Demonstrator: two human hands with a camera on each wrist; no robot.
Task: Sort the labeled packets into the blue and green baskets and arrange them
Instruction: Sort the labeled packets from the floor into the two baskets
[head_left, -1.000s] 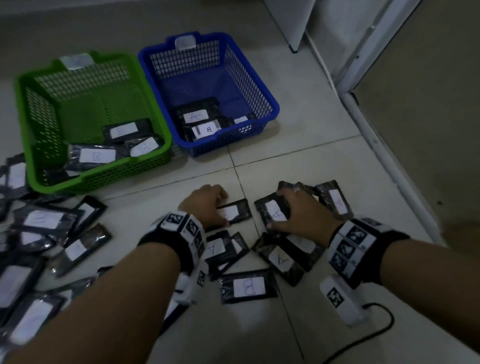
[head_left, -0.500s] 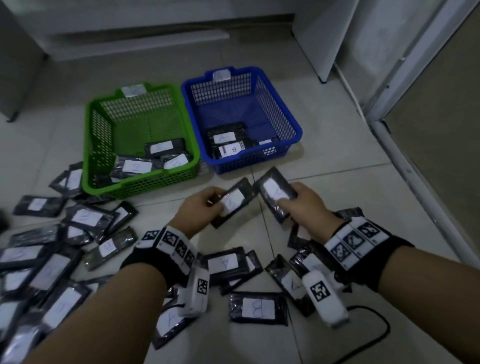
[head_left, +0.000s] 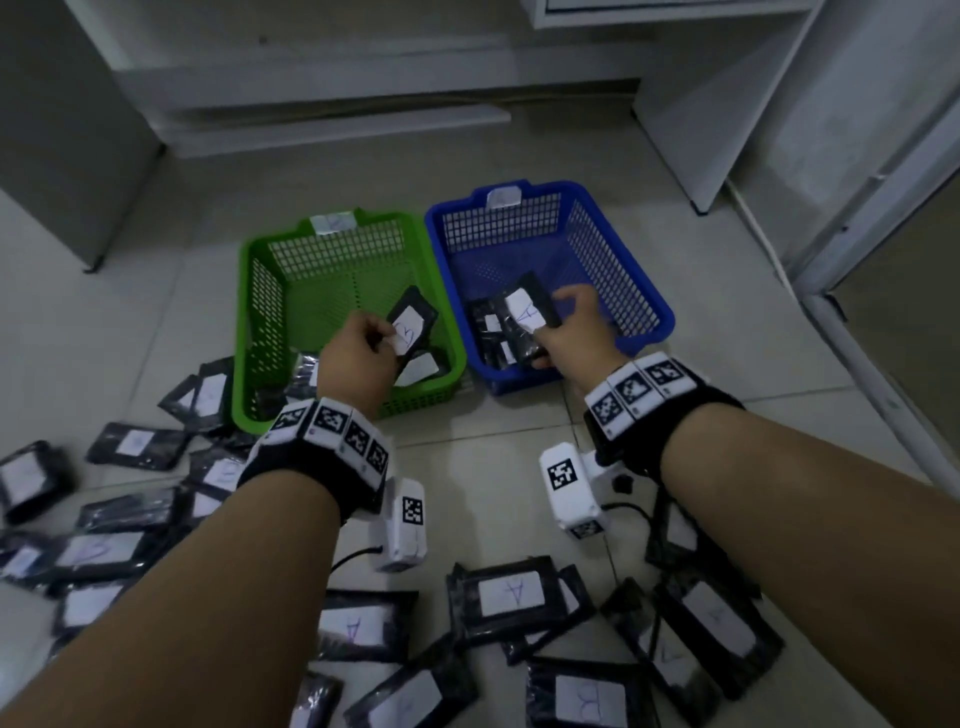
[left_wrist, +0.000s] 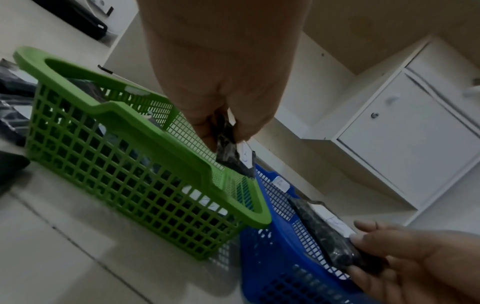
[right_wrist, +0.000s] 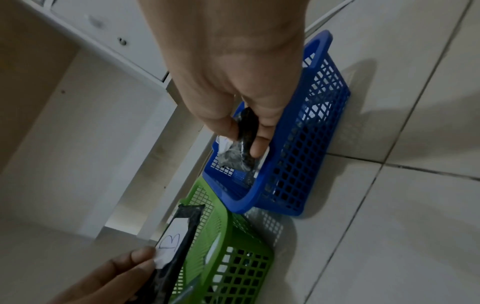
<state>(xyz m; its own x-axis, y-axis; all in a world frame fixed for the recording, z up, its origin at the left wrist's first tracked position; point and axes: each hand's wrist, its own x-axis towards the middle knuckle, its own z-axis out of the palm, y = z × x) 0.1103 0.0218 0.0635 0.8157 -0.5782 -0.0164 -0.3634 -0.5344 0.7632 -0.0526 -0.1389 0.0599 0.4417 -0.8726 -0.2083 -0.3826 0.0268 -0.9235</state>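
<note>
My left hand (head_left: 363, 348) pinches a black packet labelled B (head_left: 410, 325) and holds it over the green basket (head_left: 260, 322). In the left wrist view the B packet (left_wrist: 233, 156) hangs from my left fingertips (left_wrist: 207, 133) above the green rim (left_wrist: 155, 131). My right hand (head_left: 571, 332) grips a black packet labelled A (head_left: 527, 312) over the blue basket (head_left: 639, 291). The right wrist view shows the A packet (right_wrist: 241, 144) pinched above the blue basket (right_wrist: 311, 144). Both baskets hold a few packets at their near ends.
Several labelled black packets (head_left: 511, 597) lie scattered on the tiled floor near me and to the left (head_left: 135, 444). White cabinets (head_left: 737, 78) and a door frame (head_left: 883, 171) stand behind and to the right of the baskets. A cable (head_left: 639, 512) trails on the floor.
Both hands picked a packet off the floor and carried it forward; the left now hovers over the green basket, the right over the blue one. The view tilted up.
</note>
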